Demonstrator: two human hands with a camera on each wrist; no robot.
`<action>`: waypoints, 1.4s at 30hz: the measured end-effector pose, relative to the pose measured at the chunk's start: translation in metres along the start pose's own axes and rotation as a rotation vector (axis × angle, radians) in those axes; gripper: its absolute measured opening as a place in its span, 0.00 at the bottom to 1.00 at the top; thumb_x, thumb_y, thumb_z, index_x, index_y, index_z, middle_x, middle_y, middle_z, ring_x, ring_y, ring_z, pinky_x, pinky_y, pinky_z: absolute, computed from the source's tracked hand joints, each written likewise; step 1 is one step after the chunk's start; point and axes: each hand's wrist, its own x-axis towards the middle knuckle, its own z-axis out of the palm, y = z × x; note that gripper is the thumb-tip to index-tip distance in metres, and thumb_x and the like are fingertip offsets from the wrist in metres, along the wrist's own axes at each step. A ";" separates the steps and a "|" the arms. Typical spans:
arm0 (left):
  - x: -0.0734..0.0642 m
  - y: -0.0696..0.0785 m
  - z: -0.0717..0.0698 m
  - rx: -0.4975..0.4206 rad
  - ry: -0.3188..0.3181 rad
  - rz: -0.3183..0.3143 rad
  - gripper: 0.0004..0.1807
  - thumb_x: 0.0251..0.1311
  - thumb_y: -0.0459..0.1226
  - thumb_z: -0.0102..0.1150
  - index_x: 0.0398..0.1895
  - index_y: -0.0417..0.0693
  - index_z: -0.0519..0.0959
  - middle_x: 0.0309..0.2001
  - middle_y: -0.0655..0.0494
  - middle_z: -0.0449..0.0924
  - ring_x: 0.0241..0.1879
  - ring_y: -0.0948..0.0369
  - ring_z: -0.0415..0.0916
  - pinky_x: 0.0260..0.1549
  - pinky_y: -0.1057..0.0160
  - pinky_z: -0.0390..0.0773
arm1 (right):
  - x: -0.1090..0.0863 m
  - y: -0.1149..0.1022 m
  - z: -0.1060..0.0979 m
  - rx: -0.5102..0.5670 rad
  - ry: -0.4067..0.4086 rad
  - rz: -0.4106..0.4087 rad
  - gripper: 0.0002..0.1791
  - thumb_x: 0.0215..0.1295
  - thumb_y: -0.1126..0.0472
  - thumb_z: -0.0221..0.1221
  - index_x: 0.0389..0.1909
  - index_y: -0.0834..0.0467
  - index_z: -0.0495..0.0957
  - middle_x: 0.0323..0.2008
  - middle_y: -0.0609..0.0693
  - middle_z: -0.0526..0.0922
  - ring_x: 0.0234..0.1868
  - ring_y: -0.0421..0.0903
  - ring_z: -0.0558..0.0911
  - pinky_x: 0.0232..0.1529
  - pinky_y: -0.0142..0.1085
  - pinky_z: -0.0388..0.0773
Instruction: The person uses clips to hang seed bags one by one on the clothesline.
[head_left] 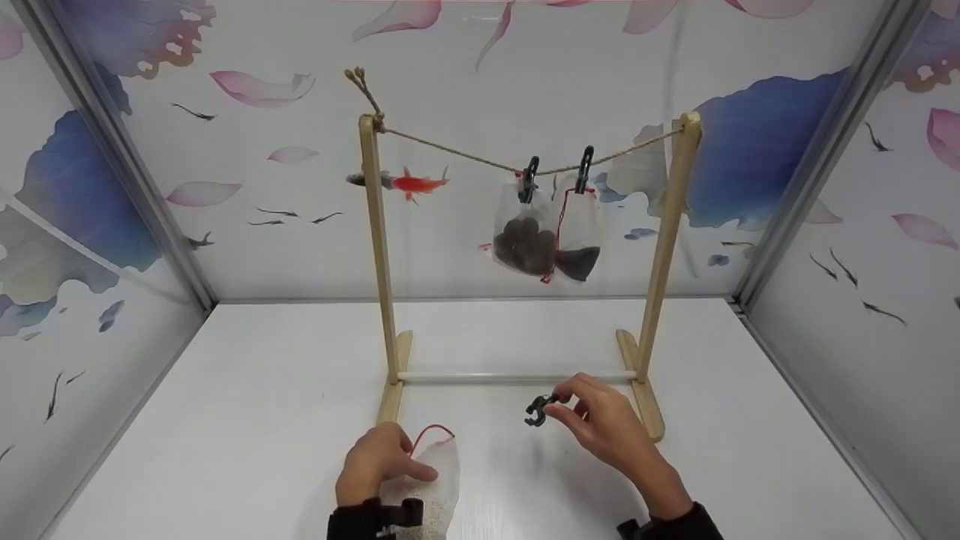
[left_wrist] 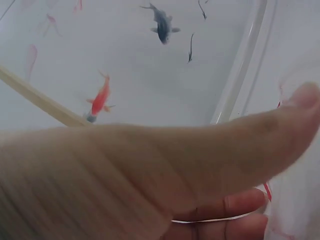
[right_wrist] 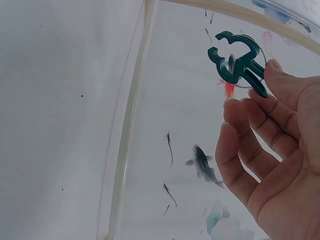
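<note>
Near the front of the table, my left hand (head_left: 381,459) holds a white drawstring mesh bag (head_left: 444,480) with a red cord and pale, grainy contents at its bottom. The thumb lies across the bag's face. Only an edge of that bag shows in the left wrist view. My right hand (head_left: 606,421) pinches a small dark green spring clip (right_wrist: 240,62) by its handles, between thumb and fingers. The clip's curved jaws point away from the hand, with nothing between them. Both hands are in front of the wooden rack.
A twine line (head_left: 450,152) sags between the rack's wooden posts (head_left: 379,255). From it hang a mesh bag of dark round lumps (head_left: 525,244) and a bag with dark fill (head_left: 579,262), each under a green clip. Printed panels (head_left: 300,187) enclose the white table (head_left: 225,420).
</note>
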 end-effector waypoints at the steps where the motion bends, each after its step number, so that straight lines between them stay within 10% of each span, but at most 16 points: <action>1: 0.001 0.001 0.001 0.009 -0.003 -0.003 0.21 0.40 0.40 0.85 0.32 0.39 0.83 0.30 0.53 0.81 0.32 0.55 0.76 0.35 0.52 0.79 | 0.000 0.000 0.000 -0.001 0.000 -0.003 0.08 0.65 0.52 0.69 0.39 0.48 0.81 0.34 0.33 0.78 0.27 0.32 0.77 0.28 0.30 0.78; 7: 0.004 0.004 0.009 0.016 -0.001 -0.032 0.15 0.40 0.33 0.81 0.27 0.43 0.80 0.27 0.55 0.78 0.29 0.56 0.74 0.30 0.55 0.76 | 0.000 -0.001 0.000 0.000 -0.006 0.005 0.08 0.64 0.52 0.69 0.39 0.48 0.81 0.33 0.33 0.78 0.27 0.32 0.77 0.28 0.30 0.77; 27: 0.007 0.004 0.014 0.058 0.140 0.160 0.09 0.44 0.31 0.68 0.19 0.47 0.76 0.21 0.59 0.73 0.22 0.60 0.67 0.22 0.61 0.67 | 0.000 -0.001 0.001 0.010 -0.012 -0.001 0.09 0.64 0.51 0.69 0.38 0.49 0.82 0.33 0.33 0.79 0.27 0.32 0.77 0.29 0.31 0.78; 42: 0.011 0.019 0.013 -0.064 0.231 0.248 0.09 0.63 0.31 0.65 0.43 0.34 0.84 0.33 0.51 0.82 0.32 0.58 0.75 0.34 0.54 0.78 | -0.001 -0.002 0.000 0.023 -0.002 -0.022 0.07 0.62 0.53 0.70 0.33 0.47 0.81 0.32 0.33 0.78 0.25 0.32 0.76 0.26 0.30 0.77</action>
